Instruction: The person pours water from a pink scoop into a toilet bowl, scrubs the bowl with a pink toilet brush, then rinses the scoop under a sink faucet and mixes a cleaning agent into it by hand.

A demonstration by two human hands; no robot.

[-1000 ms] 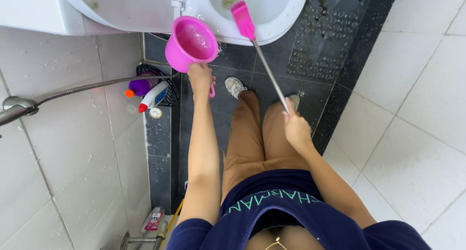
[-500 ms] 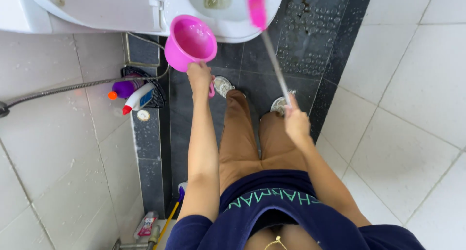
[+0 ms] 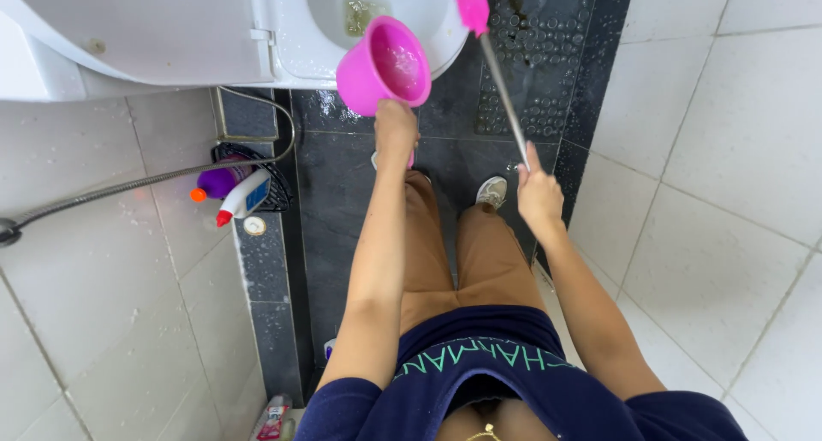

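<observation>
My left hand point(image 3: 396, 131) grips the handle of a pink plastic scoop cup point(image 3: 384, 65), held tilted over the rim of the white toilet bowl point(image 3: 295, 38). Some water shows inside the cup. My right hand point(image 3: 538, 193) holds the thin metal shaft of a toilet brush point(image 3: 503, 94). Its pink head point(image 3: 472, 2) sits at the bowl's right edge, partly cut off by the top of the view. Both arms reach forward over my brown trousers.
A raised white toilet lid point(image 3: 137, 30) fills the upper left. A wire rack point(image 3: 248, 184) on the tiled wall holds a purple bottle point(image 3: 218, 182) and a white spray bottle point(image 3: 244, 197). A metal hose point(image 3: 128, 184) crosses the wall. The floor point(image 3: 342, 193) is dark and wet.
The view has shifted, so the toilet sits farther right. The brush head has come out of the bowl to its right edge. The cup stays tilted at the rim.
</observation>
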